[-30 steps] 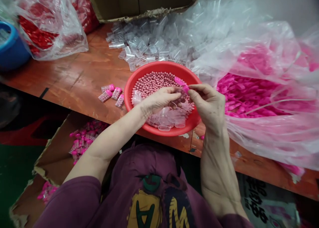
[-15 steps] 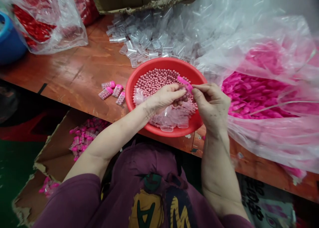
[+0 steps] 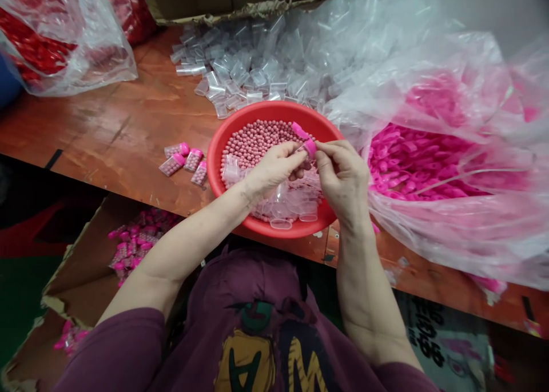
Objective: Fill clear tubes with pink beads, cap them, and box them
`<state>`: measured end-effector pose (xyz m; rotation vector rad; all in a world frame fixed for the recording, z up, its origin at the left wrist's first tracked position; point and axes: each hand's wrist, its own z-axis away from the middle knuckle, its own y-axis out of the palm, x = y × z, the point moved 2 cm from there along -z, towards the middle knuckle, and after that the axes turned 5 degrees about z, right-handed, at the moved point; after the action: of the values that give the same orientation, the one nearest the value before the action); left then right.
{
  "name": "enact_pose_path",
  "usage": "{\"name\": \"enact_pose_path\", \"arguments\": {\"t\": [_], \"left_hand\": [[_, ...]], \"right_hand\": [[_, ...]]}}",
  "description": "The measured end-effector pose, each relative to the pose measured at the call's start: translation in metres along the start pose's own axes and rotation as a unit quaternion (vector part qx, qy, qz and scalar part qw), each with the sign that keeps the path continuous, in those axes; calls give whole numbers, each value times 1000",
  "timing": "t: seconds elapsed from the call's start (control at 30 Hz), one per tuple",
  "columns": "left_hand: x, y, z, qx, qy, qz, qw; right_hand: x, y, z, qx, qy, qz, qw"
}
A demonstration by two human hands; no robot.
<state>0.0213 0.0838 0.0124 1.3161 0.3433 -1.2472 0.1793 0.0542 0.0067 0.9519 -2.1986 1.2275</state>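
Observation:
Over the red basin (image 3: 214,152) my left hand (image 3: 278,164) is closed around a small clear plastic container, mostly hidden by my fingers. A bright pink flip cap (image 3: 309,147) sits at the container's mouth with its lid (image 3: 300,131) swung up. My right hand (image 3: 343,178) pinches the cap's near side between thumb and forefinger. Beneath the hands, the basin holds many pink beads (image 3: 253,138) and several clear empty containers (image 3: 287,206).
Several filled, pink-capped containers (image 3: 182,159) lie left of the basin. A heap of clear containers (image 3: 266,66) spreads behind it. At right is a plastic bag of pink caps (image 3: 398,163); at left, a bag of red pieces (image 3: 38,55). A cardboard box (image 3: 86,260) below holds filled containers.
My right hand has brought the pink cap onto the container's mouth in my left hand. The cap has turned, its lid now pointing up and left. The whole view has shifted slightly.

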Motion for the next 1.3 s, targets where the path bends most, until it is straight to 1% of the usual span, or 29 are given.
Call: {"name": "enact_pose_path", "arguments": {"t": [0.13,0.2,0.23,0.3,0.4,0.47,0.5,0.57,0.67,0.73,0.8,0.9,0.97,1.03,1.13,1.2,1.3], "left_hand": [[-1,-2,1,-9,10,2,1000],[-3,-3,2,-1,24,8,1000],[-4,-4,2,7,23,6,1000],[-5,-4,4,45,0,-12,999],[-4,-4,6,120,-36,-39,991],[-2,-4,7,140,-40,-47,988],[-1,-4,7,137,-38,-48,989],[0,-4,7,122,-37,-46,991],[1,-4,5,110,-45,-25,993],[0,-5,3,101,-52,-4,993],[0,-7,2,80,-55,13,995],[1,-9,0,58,-66,29,996],[2,-9,-1,51,-74,45,995],[3,-7,-1,49,-79,56,994],[3,-3,-1,62,-77,62,993],[3,0,0,79,-82,62,992],[5,2,3,114,-99,65,986]], "right_hand": [[10,0,8,-8,-43,14,999],[13,-2,10,-10,-38,7,999],[12,-2,10,-11,-22,-5,1000],[4,-1,6,-17,40,-61,997],[-13,9,-3,-3,135,-186,973],[-20,15,-7,21,154,-217,964],[-20,16,-6,22,150,-207,967],[-18,13,-2,1,129,-157,979],[-13,2,13,-25,75,-104,991],[-12,-5,23,-18,25,-98,995],[-13,-9,30,-3,-24,-73,997],[-16,-6,36,15,-81,11,997],[-16,0,39,7,-117,69,991],[-16,5,40,-6,-131,116,985],[-16,10,41,-16,-118,151,981],[-14,9,41,-17,-118,132,984],[-10,3,42,-22,-125,64,990]]}}
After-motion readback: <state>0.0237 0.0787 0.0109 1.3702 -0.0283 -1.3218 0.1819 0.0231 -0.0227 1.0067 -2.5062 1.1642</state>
